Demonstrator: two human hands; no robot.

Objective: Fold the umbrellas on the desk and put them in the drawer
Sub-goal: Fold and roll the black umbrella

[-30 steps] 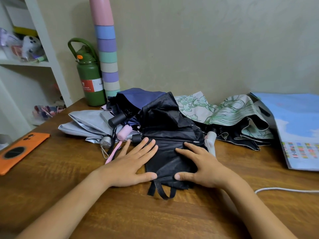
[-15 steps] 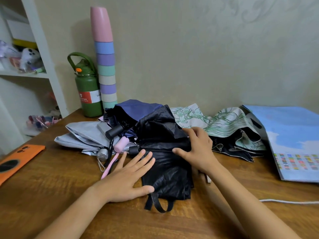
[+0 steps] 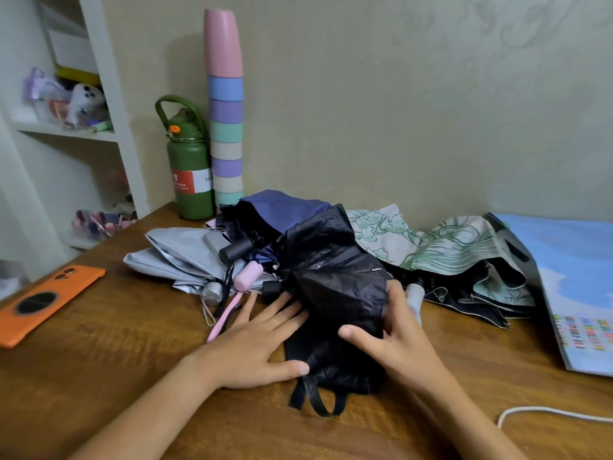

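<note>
Wooden worktop against a pale wall, umbrellas heaped across its far half.

My left hand lies flat with fingers spread, its thumb against the black umbrella lying nearest me. My right hand grips that umbrella's right side, thumb on top, fingers wrapped round the fabric. Behind lie a grey umbrella on the left, a blue one in the middle and a green-patterned one on the right.

Crinkled black umbrella cloth, wood desk
</note>
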